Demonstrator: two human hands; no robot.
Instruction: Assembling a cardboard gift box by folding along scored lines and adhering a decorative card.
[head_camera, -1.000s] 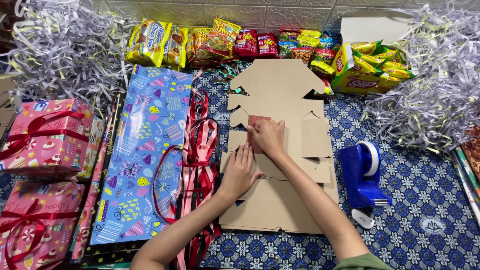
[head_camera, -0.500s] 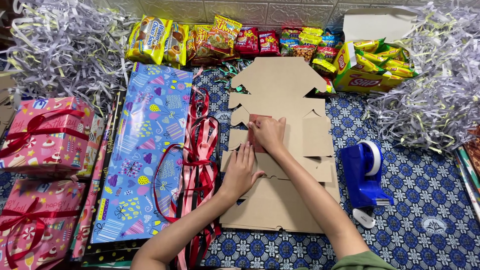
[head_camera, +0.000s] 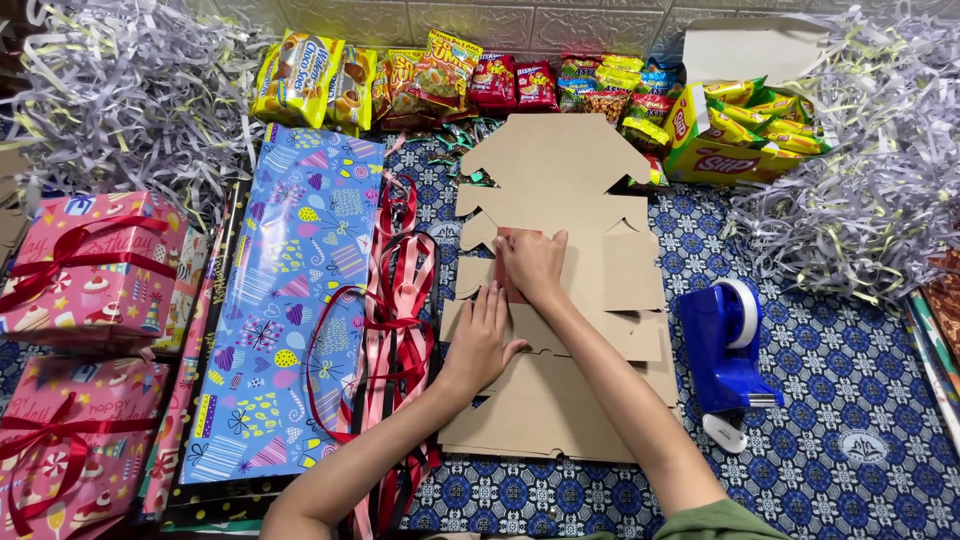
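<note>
A flat cardboard (head_camera: 560, 330) lies mid-floor, between ribbons (head_camera: 395, 310) and a tape dispenser (head_camera: 725, 345). The left hand (head_camera: 480, 340) presses flat, fingers spread, on its left edge; the right hand (head_camera: 532, 265), fingers curled, covers a small red piece (head_camera: 508, 243) higher up.

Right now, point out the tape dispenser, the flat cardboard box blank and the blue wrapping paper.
tape dispenser (head_camera: 722, 345), head view, on its blue body.
flat cardboard box blank (head_camera: 560, 165), head view, on its bare top panel.
blue wrapping paper (head_camera: 290, 300), head view, on the middle of the sheet.
</note>
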